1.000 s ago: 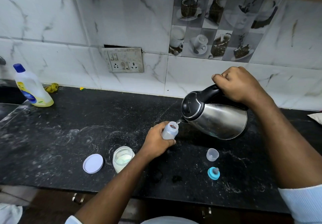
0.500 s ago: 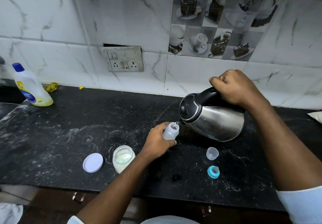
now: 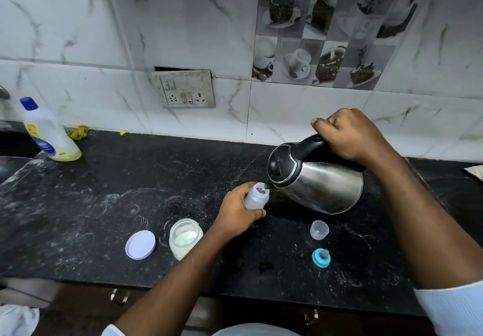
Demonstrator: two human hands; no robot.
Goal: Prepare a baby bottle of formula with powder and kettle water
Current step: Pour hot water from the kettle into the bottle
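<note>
My left hand (image 3: 236,211) grips a small translucent baby bottle (image 3: 257,196), open at the top, just above the black counter (image 3: 104,205). My right hand (image 3: 349,134) holds the black handle of a steel kettle (image 3: 317,185), tilted left so its spout sits at the bottle's mouth. An open jar of white formula powder (image 3: 185,238) stands left of my forearm, its white lid (image 3: 140,244) lying beside it. A clear bottle cap (image 3: 319,229) and the blue teat ring (image 3: 321,257) lie on the counter below the kettle.
A yellow liquid bottle with a blue cap (image 3: 48,132) stands at the far left by the wall. A socket plate (image 3: 186,89) is set in the marble backsplash. White powder dusts the counter. Drawer handles (image 3: 119,296) show below the front edge.
The kettle and my right hand have shifted slightly left and tipped further toward the bottle. My left hand keeps the bottle in the same place.
</note>
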